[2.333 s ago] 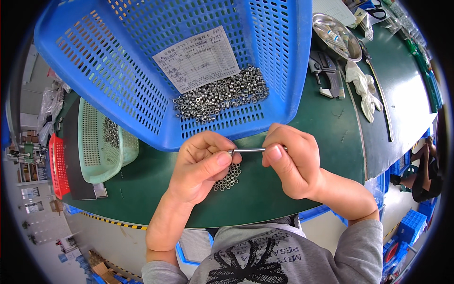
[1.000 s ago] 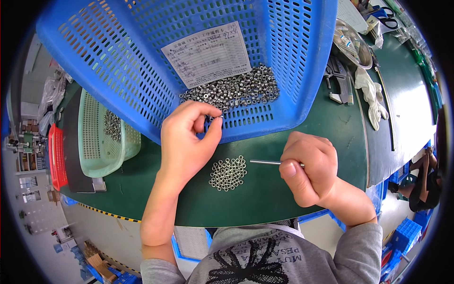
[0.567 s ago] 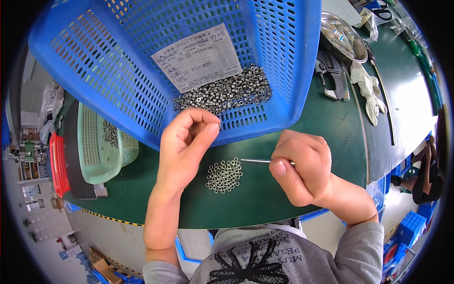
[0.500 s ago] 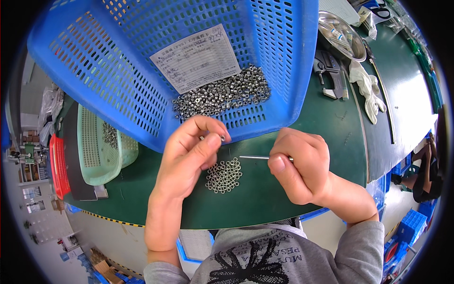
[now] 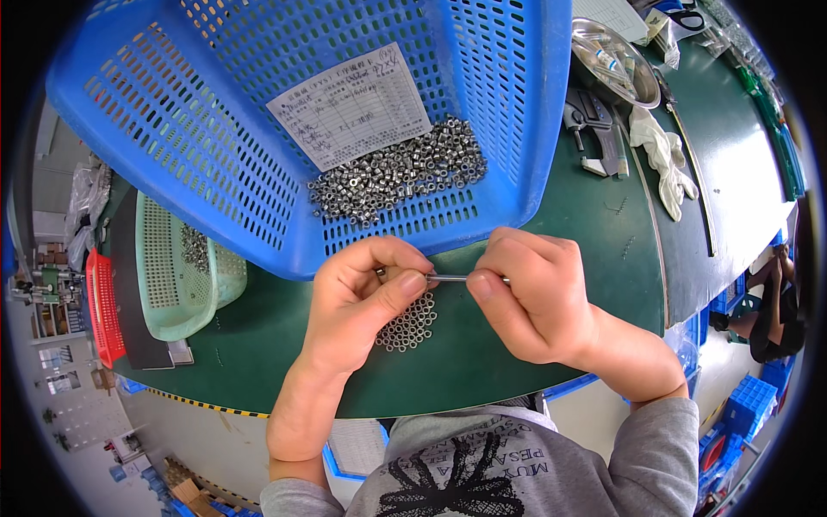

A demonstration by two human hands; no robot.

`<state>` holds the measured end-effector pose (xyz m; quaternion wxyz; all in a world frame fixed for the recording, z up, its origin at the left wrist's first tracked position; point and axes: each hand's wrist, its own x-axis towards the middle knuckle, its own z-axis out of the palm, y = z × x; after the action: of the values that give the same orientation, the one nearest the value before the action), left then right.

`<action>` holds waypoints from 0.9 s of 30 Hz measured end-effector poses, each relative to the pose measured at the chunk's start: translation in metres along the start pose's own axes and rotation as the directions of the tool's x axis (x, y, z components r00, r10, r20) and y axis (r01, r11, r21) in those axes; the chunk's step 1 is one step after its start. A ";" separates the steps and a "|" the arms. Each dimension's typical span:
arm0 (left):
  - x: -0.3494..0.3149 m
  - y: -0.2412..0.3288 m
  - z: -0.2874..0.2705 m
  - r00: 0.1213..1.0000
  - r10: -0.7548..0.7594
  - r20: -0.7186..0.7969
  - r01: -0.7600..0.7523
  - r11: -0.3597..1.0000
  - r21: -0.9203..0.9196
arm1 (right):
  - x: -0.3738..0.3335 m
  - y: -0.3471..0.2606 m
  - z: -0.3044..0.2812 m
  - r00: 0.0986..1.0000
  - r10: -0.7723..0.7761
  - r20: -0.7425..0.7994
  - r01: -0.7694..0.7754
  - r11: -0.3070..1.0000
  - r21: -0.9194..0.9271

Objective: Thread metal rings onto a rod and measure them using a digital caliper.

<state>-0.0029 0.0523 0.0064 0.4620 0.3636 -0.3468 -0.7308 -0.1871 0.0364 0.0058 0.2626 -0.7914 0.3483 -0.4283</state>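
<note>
My left hand point(image 5: 349, 302) is closed in a pinch on a small metal ring point(image 5: 430, 275), mostly hidden by the thumb and fingertips. My right hand point(image 5: 538, 297) grips a thin metal rod point(image 5: 450, 278), held level, with its left tip at the ring. Whether the tip sits inside the ring's hole I cannot tell. Below the left fingers, a flat cluster of small metal rings point(image 5: 407, 331) lies on the green table point(image 5: 448, 370), partly covered by that hand. Just beyond both hands stands a blue perforated basket point(image 5: 267, 228), with many loose metal rings point(image 5: 401, 177) heaped inside.
A paper sheet point(image 5: 349, 103) lies in the basket. To the left are a pale green basket point(image 5: 177, 323) and a red one point(image 5: 105, 310). On the right lie a micrometer point(image 5: 594, 133), a white glove point(image 5: 662, 155) and a metal bowl point(image 5: 642, 86). Another person point(image 5: 767, 310) sits far right.
My left hand has moved slightly right and nearer, my right hand slightly left. The rod's tip, apart from the left fingers before, now meets the ring there.
</note>
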 end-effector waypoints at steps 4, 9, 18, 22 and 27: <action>0.000 -0.002 -0.001 0.994 0.105 -0.039 -0.097 0.981 0.170 | -0.001 0.001 0.003 1.000 -0.007 0.004 0.007 0.996 -0.089; -0.003 -0.005 0.006 0.997 0.071 -0.001 -0.070 0.981 0.180 | -0.003 0.001 0.007 0.991 0.043 0.127 -0.047 0.999 0.028; 0.015 0.029 -0.016 0.970 0.039 -0.240 -0.076 0.986 -0.146 | 0.001 0.003 -0.005 0.997 0.059 -0.043 -0.048 0.975 0.215; 0.033 0.026 -0.019 0.943 0.245 -0.224 -0.017 0.710 0.704 | 0.000 0.001 -0.005 1.000 -0.001 0.014 -0.001 0.990 0.142; 0.043 0.016 -0.020 0.881 0.473 0.008 -0.076 0.124 0.989 | 0.001 -0.001 -0.004 1.000 -0.015 0.001 0.014 0.993 0.117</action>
<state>0.0072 0.0037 0.0010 0.2993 0.6092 -0.7138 -0.1722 -0.1900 0.0353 0.0092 0.3056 -0.7775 0.3168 -0.4492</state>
